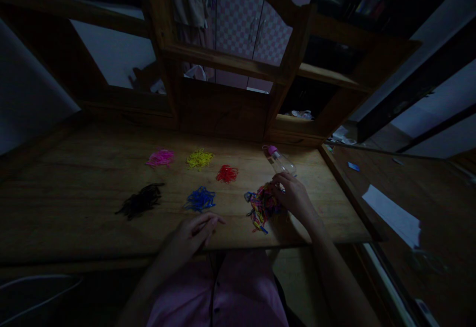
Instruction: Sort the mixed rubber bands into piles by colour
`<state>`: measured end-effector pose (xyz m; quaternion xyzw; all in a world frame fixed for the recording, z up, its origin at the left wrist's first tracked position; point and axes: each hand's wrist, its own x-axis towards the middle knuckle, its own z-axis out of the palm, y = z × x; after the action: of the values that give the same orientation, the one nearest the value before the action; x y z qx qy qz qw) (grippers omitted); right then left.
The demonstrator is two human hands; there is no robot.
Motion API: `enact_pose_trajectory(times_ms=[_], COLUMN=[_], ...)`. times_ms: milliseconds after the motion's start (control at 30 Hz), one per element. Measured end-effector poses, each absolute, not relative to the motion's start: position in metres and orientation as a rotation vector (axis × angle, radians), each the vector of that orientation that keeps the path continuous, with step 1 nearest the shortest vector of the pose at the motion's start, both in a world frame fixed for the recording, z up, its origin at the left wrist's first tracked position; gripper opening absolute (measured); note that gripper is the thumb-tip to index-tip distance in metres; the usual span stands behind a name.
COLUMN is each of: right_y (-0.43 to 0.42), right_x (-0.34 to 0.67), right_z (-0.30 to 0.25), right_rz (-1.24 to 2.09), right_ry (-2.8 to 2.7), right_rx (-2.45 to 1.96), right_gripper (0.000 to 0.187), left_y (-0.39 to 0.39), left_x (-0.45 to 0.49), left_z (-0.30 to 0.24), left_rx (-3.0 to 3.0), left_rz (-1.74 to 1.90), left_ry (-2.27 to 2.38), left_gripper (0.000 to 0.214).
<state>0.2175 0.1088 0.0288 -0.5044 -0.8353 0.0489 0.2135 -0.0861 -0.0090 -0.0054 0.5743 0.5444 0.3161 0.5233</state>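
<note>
My right hand (pixel 293 195) reaches over a tangled mixed-colour pile of rubber bands (pixel 262 210), its fingers pinched together at the pile's upper right edge; dim light hides exactly which bands they hold. At the table's front edge rests my left hand (pixel 199 230), loosely bent with one finger stretched to the right, and I make out nothing in it. Just beyond it lies a blue pile of bands (pixel 201 199). Sorted heaps also lie farther out: black bands (pixel 141 201), pink bands (pixel 160 158), yellow bands (pixel 200 159) and red bands (pixel 226 173).
A clear bottle (pixel 283 164) with a pink cap lies just beyond my right hand. The wooden table (pixel 92 178) backs onto a shelf unit (pixel 223 108). To the right, a lower wooden surface holds white papers (pixel 392 215) and a small blue packet (pixel 353 166).
</note>
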Motion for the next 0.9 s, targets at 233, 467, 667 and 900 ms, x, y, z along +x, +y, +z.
enact_pose_trajectory(times_ms=[233, 467, 667, 900], right_y=[0.094, 0.079, 0.062, 0.057], right_x=[0.242, 0.246, 0.235, 0.233], right_z=[0.033, 0.03, 0.039, 0.035], right_rz=[0.323, 0.104, 0.226, 0.35], right_ry=[-2.102, -2.192, -2.266, -2.275], right_rx=[-1.363, -1.596, -1.538, -1.583], right_gripper=[0.009, 0.02, 0.018, 0.014], left_y=[-0.008, -0.009, -0.01, -0.009], left_x=[-0.087, -0.086, -0.085, -0.085], left_z=[-0.005, -0.005, -0.004, -0.004], left_rx=[1.372, 1.383, 1.364, 1.395], left_rz=[0.752, 0.767, 0.771, 0.741], left_ry=[1.279, 1.283, 1.298, 1.31], left_gripper=[0.044, 0.044, 0.043, 0.044])
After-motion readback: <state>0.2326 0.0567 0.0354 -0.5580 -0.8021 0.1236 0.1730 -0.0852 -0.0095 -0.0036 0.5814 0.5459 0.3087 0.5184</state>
